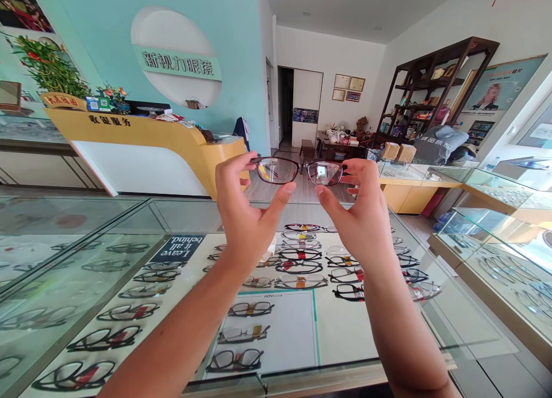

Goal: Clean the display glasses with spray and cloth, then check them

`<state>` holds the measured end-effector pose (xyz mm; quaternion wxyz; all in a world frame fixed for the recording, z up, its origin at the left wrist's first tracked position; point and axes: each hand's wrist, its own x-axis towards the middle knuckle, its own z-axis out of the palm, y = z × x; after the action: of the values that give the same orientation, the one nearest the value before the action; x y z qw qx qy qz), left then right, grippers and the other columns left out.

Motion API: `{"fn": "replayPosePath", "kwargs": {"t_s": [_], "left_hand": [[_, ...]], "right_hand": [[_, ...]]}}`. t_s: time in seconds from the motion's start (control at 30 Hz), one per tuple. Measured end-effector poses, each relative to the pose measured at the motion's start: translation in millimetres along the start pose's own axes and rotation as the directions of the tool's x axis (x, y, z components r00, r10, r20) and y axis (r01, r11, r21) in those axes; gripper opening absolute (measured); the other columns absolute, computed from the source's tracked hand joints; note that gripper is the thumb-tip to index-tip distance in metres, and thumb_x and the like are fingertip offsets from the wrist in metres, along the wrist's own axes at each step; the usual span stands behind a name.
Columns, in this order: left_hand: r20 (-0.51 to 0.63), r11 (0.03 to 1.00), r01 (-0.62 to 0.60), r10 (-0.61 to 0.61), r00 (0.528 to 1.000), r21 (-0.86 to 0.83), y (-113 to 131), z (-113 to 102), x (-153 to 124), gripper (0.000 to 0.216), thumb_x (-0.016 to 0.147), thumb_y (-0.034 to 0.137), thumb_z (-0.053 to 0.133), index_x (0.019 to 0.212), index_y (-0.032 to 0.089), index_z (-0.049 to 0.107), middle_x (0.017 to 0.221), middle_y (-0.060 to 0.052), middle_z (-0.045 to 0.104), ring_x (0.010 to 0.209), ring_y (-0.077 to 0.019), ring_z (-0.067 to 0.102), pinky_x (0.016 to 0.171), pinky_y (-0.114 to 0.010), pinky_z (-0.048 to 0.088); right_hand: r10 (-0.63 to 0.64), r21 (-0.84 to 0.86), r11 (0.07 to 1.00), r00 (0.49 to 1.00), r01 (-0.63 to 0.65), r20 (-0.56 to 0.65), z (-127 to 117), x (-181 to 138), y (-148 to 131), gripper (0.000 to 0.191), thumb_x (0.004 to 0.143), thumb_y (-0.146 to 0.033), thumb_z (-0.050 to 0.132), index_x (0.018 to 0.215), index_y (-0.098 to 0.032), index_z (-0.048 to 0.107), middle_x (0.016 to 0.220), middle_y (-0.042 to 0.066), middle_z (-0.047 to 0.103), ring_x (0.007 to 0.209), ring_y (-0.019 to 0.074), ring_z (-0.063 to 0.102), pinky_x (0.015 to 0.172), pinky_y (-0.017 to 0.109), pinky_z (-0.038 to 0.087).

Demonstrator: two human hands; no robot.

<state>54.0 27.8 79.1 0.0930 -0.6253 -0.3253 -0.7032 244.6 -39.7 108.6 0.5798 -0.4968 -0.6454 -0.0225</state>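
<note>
A pair of eyeglasses (302, 168) with a dark reddish frame is held up in the air, level, above the glass display case. My left hand (245, 199) grips it at the left end, fingers curled by the hinge and thumb near the lower rim. At the right end my right hand (356, 196) does the same, its thumb under the right lens. The temples are mostly hidden behind the fingers. Below both hands, rows of eyeglasses (299, 266) with red and yellow tags lie inside the display case (340, 340).
A yellow and white counter (142, 162) with a plant (47, 67) stands at the back left. More display cases (509, 242) line the right side. Near a dark shelf (426, 87), a grey-clothed person (440, 145) bends over. A dark sign (179, 248) lies in the near case.
</note>
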Motion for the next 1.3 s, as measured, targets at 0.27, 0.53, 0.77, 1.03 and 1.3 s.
{"fn": "replayPosePath", "kwargs": {"t_s": [0.27,0.53,0.77,1.03,1.3], "left_hand": [[0.012,1.000,0.005,-0.004,1.000,-0.018,-2.8,1.4,0.1,0.068,0.091,0.062,0.086,0.144,0.032,0.057,0.141,-0.011,0.070,0.129,-0.0331,0.071,0.100,-0.051,0.059],[0.056,0.999,-0.002,0.005,0.998,-0.046,-8.7,3.0,-0.8,0.067,0.094,0.058,0.085,0.148,0.033,0.054,0.145,-0.012,0.068,0.128,-0.0315,0.072,0.102,-0.051,0.060],[0.058,0.997,0.012,-0.008,0.998,-0.082,-7.9,4.1,-1.1,0.065,0.094,0.050,0.087,0.147,0.031,0.056,0.145,-0.013,0.069,0.130,-0.0319,0.072,0.104,-0.052,0.060],[0.068,0.997,0.002,0.003,0.998,-0.073,-10.6,4.4,-1.8,0.065,0.094,0.049,0.087,0.148,0.033,0.055,0.146,-0.013,0.068,0.133,-0.0337,0.071,0.105,-0.055,0.061],[0.075,0.997,0.003,0.003,0.997,-0.078,-10.6,5.5,-1.7,0.063,0.094,0.050,0.086,0.147,0.034,0.054,0.147,-0.012,0.069,0.134,-0.0337,0.071,0.106,-0.056,0.060]], "right_hand": [[-0.009,0.006,1.000,1.000,0.009,-0.006,-0.6,-0.1,-0.3,0.044,0.100,-0.041,0.074,0.136,-0.029,0.052,0.137,0.014,0.073,0.118,0.0339,0.075,0.097,0.057,0.064],[-0.017,-0.003,1.000,1.000,0.017,-0.009,-1.4,-0.5,1.2,0.046,0.099,-0.041,0.074,0.136,-0.029,0.051,0.140,0.013,0.072,0.118,0.0317,0.073,0.096,0.054,0.063],[-0.028,-0.006,1.000,0.999,0.028,-0.016,-1.3,-0.7,2.2,0.044,0.100,-0.041,0.073,0.136,-0.030,0.051,0.138,0.013,0.072,0.119,0.0315,0.072,0.095,0.054,0.064],[-0.039,-0.016,0.999,0.999,0.039,-0.020,-1.6,-0.7,1.9,0.045,0.100,-0.040,0.073,0.137,-0.030,0.051,0.136,0.014,0.072,0.119,0.0334,0.074,0.096,0.056,0.064],[-0.043,-0.017,0.999,0.999,0.043,-0.020,-2.5,-1.1,3.3,0.046,0.099,-0.039,0.074,0.138,-0.031,0.051,0.141,0.012,0.070,0.120,0.0312,0.073,0.095,0.052,0.064]]}}
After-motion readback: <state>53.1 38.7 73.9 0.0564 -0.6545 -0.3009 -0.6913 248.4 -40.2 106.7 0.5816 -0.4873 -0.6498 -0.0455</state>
